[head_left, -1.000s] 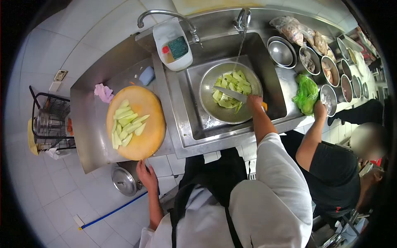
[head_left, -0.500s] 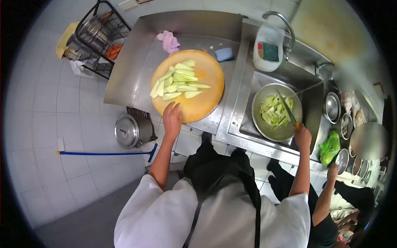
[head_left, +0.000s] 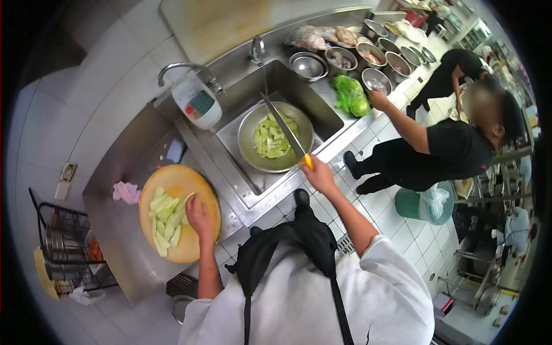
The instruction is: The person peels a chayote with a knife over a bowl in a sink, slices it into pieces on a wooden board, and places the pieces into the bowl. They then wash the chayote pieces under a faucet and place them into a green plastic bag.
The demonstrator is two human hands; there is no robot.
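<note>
My right hand [head_left: 319, 175] is closed round the yellow handle of a large knife [head_left: 284, 126]. Its blade slants across a metal bowl [head_left: 246, 150] in the sink, with the tip near the thin stream from the tap [head_left: 257, 52]. Cut pale green vegetable pieces [head_left: 273, 137] lie in the bowl. Over the right part of a round yellowish cutting board [head_left: 190, 244], my left hand [head_left: 199, 215] has its slightly bent fingers apart, beside long pale green vegetable slices [head_left: 167, 210]. Whether the fingertips touch a slice is hard to make out.
A pink cloth [head_left: 126, 192] and a blue sponge [head_left: 176, 150] lie by the board. A white plastic container [head_left: 201, 112] stands behind the sink. To the right are a bagged green vegetable [head_left: 351, 95], several metal bowls [head_left: 376, 81] and a co-worker in black [head_left: 454, 141].
The view has swung to the right, bringing the co-worker into sight. My left hand has moved from the board's near edge to beside the slices. The knife stays in my right hand over the bowl.
</note>
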